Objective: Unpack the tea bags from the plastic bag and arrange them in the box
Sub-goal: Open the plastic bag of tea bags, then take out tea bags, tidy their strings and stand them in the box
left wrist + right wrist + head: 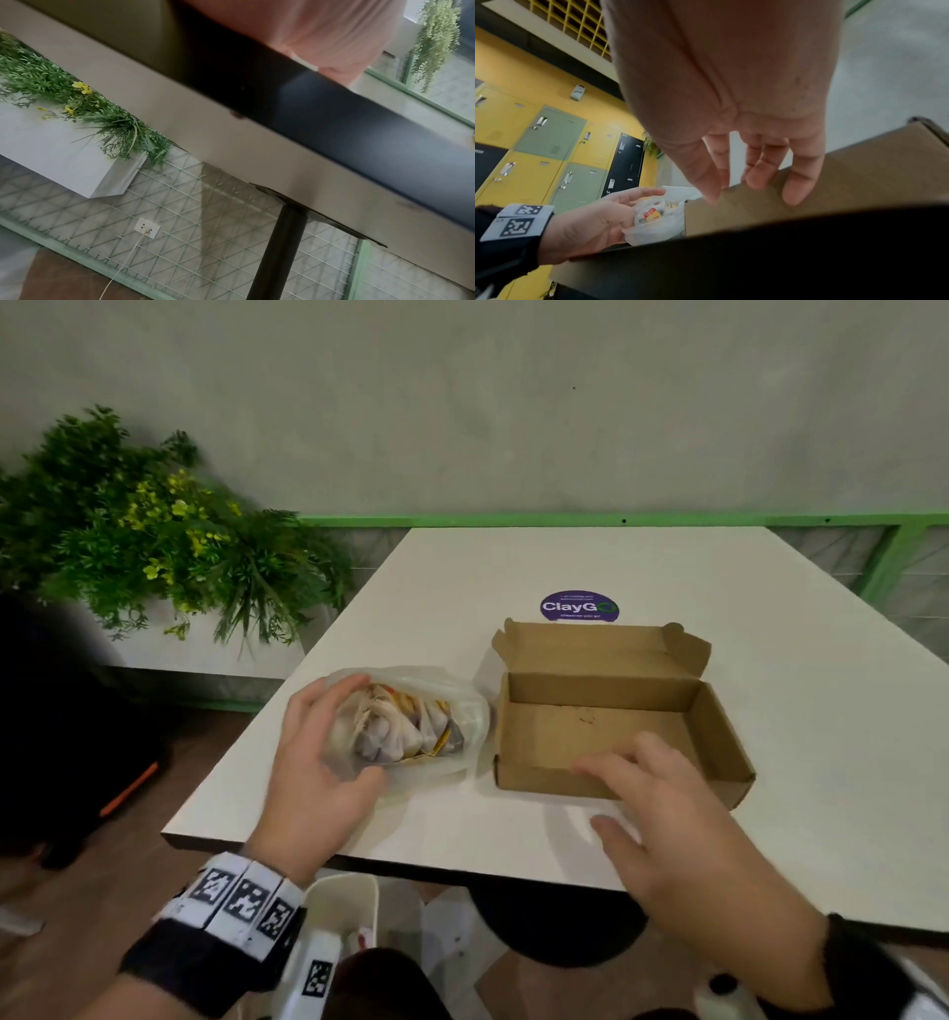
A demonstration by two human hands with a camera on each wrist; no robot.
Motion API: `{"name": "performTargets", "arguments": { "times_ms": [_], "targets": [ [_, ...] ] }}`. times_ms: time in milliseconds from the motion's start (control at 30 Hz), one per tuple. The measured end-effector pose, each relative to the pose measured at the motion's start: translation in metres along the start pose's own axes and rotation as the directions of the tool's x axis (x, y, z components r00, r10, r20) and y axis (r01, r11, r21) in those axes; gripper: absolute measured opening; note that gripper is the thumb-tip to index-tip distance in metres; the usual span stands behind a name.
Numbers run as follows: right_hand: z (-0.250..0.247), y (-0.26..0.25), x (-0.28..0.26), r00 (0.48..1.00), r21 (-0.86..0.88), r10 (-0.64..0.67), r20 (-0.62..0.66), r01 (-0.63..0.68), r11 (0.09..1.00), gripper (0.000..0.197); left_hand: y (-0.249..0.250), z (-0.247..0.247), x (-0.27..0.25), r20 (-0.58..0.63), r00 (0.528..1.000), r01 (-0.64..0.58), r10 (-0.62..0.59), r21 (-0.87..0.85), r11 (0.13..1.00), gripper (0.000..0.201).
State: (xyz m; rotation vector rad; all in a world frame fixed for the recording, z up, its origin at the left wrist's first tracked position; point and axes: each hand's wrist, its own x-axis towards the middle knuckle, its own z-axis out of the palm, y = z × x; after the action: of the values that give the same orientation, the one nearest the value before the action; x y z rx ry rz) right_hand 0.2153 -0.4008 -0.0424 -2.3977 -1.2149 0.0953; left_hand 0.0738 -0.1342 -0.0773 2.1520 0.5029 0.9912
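A clear plastic bag stuffed with tea bags lies on the white table, just left of an open brown cardboard box. The box is empty and its lid flap stands up at the back. My left hand cups the bag's left end, fingers over the top and thumb under the near side. My right hand hovers with relaxed fingers over the box's front wall and holds nothing. The right wrist view shows the right hand's fingertips just at the box, and the left hand on the bag.
A purple round sticker lies on the table behind the box. A planter of green plants stands off the table's left corner. A black stool sits under the near edge. The table's black post shows underneath.
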Motion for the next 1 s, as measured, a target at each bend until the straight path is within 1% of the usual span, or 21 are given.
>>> {"name": "performTargets", "arguments": {
  "times_ms": [67, 133, 233, 300, 400, 467, 500, 567, 633, 667, 700, 767, 800, 833, 867, 933, 1000],
  "targets": [
    [0.009, 0.005, -0.006, 0.998, 0.037, -0.037, -0.043, 0.039, 0.999, 0.048, -0.002, 0.002, -0.001, -0.025, 0.999, -0.022, 0.022, 0.015, 1.0, 0.085],
    [0.018, 0.011, -0.01, 0.989, 0.08, -0.082, -0.12, 0.092, 0.993, 0.055, -0.003, 0.003, 0.0, -0.033, 0.998, -0.058, 0.06, 0.039, 0.998, 0.086],
    [0.025, 0.017, -0.009, 0.979, 0.11, -0.094, -0.182, 0.116, 0.987, 0.061, -0.006, 0.004, 0.002, -0.042, 0.997, -0.055, 0.057, 0.057, 0.997, 0.092],
    [0.028, 0.018, -0.008, 0.97, 0.103, -0.101, -0.219, 0.126, 0.987, 0.062, -0.005, 0.005, 0.002, -0.043, 0.997, -0.059, 0.061, 0.054, 0.997, 0.091],
    [0.031, 0.016, -0.01, 0.972, 0.089, -0.099, -0.213, 0.12, 0.989, 0.065, -0.003, 0.005, 0.002, -0.04, 0.996, -0.074, 0.076, 0.042, 0.996, 0.084],
    [0.03, 0.008, -0.013, 0.971, 0.124, -0.066, -0.229, 0.097, 0.988, 0.06, -0.001, 0.005, 0.002, -0.036, 0.995, -0.09, 0.091, 0.029, 0.996, 0.078],
    [0.028, 0.001, -0.012, 0.963, 0.132, -0.072, -0.258, 0.109, 0.985, 0.054, -0.001, 0.005, 0.002, -0.035, 0.995, -0.092, 0.093, 0.02, 0.996, 0.076],
    [0.027, -0.018, -0.003, 0.938, 0.184, -0.118, -0.326, 0.185, 0.965, 0.035, -0.004, 0.002, 0.002, -0.04, 0.997, -0.064, 0.063, -0.027, 0.998, 0.076],
    [0.032, -0.042, 0.012, 0.922, 0.328, -0.128, -0.366, 0.256, 0.909, 0.022, -0.005, 0.001, 0.002, -0.039, 0.999, -0.04, 0.037, -0.06, 0.997, 0.075],
    [0.036, -0.055, 0.021, 0.933, 0.415, -0.104, -0.345, 0.251, 0.875, 0.018, -0.005, 0.002, 0.001, -0.04, 0.998, -0.04, 0.038, -0.055, 0.998, 0.074],
    [0.04, -0.069, 0.03, 0.949, 0.485, -0.062, -0.308, 0.213, 0.848, 0.015, -0.005, 0.002, 0.0, -0.043, 0.998, -0.045, 0.043, -0.048, 0.998, 0.075],
    [0.051, -0.094, 0.05, 0.969, 0.553, 0.052, -0.242, 0.094, 0.828, 0.014, -0.006, 0.003, -0.001, -0.044, 0.997, -0.061, 0.059, -0.041, 0.997, 0.078],
    [0.056, -0.105, 0.059, 0.966, 0.556, 0.104, -0.236, 0.046, 0.83, 0.016, -0.007, 0.003, -0.001, -0.038, 0.997, -0.07, 0.069, -0.04, 0.997, 0.082],
    [0.06, -0.115, 0.069, 0.96, 0.535, 0.136, -0.243, 0.016, 0.845, 0.019, -0.009, 0.003, -0.001, -0.029, 0.996, -0.083, 0.082, -0.048, 0.995, 0.083],
    [0.065, -0.123, 0.079, 0.959, 0.496, 0.136, -0.249, 0.006, 0.868, 0.022, -0.011, 0.003, -0.001, -0.023, 0.995, -0.096, 0.095, -0.064, 0.993, 0.083],
    [0.072, -0.137, 0.093, 0.97, 0.4, 0.094, -0.226, 0.004, 0.917, 0.023, -0.011, 0.002, -0.001, -0.025, 0.993, -0.121, 0.119, -0.095, 0.988, 0.075],
    [0.073, -0.146, 0.101, 0.979, 0.292, 0.06, -0.195, 0.0, 0.956, 0.02, -0.01, 0.001, -0.002, -0.03, 0.991, -0.131, 0.128, -0.112, 0.985, 0.071]
  ]
}}
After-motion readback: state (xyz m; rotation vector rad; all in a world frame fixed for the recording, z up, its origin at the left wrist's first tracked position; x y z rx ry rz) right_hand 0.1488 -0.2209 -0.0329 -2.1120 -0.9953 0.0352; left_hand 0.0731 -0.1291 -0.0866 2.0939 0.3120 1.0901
